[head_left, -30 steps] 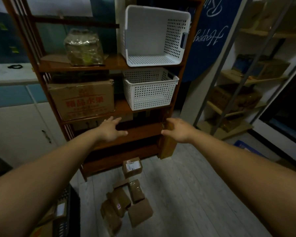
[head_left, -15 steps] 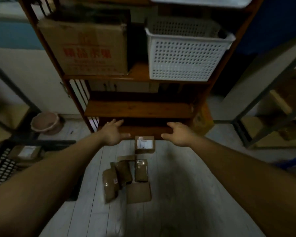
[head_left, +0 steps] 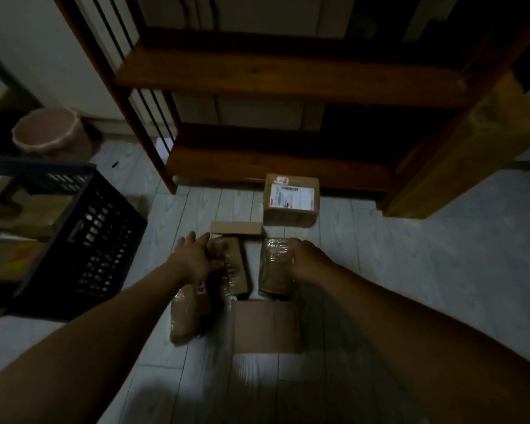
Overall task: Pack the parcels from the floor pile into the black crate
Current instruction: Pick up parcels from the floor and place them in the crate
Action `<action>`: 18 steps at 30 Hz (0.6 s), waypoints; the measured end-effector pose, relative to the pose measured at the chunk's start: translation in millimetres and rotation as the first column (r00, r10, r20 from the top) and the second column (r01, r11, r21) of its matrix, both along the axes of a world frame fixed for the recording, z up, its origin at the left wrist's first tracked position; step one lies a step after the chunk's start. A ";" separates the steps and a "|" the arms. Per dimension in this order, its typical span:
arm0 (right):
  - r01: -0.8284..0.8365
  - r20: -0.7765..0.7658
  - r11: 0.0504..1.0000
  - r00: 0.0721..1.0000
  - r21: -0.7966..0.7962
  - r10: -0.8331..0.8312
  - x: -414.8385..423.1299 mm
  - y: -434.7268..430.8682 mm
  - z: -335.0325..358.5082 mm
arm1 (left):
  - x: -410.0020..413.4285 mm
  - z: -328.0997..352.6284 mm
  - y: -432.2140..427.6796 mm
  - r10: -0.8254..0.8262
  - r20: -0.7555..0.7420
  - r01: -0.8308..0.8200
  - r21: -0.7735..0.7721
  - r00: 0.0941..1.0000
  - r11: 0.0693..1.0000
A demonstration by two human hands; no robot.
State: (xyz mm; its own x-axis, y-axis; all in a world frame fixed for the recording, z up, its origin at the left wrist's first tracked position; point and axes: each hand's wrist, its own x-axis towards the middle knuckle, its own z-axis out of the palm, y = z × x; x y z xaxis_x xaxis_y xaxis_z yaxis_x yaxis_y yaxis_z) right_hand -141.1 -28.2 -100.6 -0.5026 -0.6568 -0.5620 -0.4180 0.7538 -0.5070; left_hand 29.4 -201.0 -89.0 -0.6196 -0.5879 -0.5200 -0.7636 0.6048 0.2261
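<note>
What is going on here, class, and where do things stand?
A person works at brown parcels on the floor. The left hand, fingers straight, is over one taped parcel. The right hand is at the wrapped parcel beside it, grip unclear. Nothing is lifted. The black crate stands to the left, cardboard already inside.

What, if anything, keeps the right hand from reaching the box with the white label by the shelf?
Probably nothing. The right hand is at the film-wrapped parcel, and the labelled box lies just beyond on the floor. Its top is uncovered and nothing stands between, so a short reach forward looks likely to do.
</note>
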 end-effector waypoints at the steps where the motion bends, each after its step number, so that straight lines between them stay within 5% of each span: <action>1: 0.013 -0.008 1.000 1.000 0.005 -0.013 1.1 -2.6 -24.3 | 0.0 -22.9 1.1 0.018 -0.019 -0.019 -0.025 1.000 1.000; 7: 0.031 -0.061 0.998 0.998 0.058 -0.028 6.3 -4.7 -118.3 | -14.0 -92.1 13.1 -0.108 -0.110 0.071 -0.292 0.988 0.954; 18: 0.049 0.053 0.995 0.998 -0.086 -0.044 18.0 -12.5 -105.6 | 2.7 -56.2 -27.4 0.219 -0.147 -0.245 -0.194 0.965 0.950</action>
State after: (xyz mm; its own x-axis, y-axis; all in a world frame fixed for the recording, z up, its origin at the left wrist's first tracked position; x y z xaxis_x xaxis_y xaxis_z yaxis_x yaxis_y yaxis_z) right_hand -123.1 -40.7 -206.2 -0.5060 -0.6808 -0.5297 -0.3552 0.7240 -0.5912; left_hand 32.1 -228.4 -145.2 -0.5041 -0.8099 -0.2998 -0.8629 0.4578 0.2141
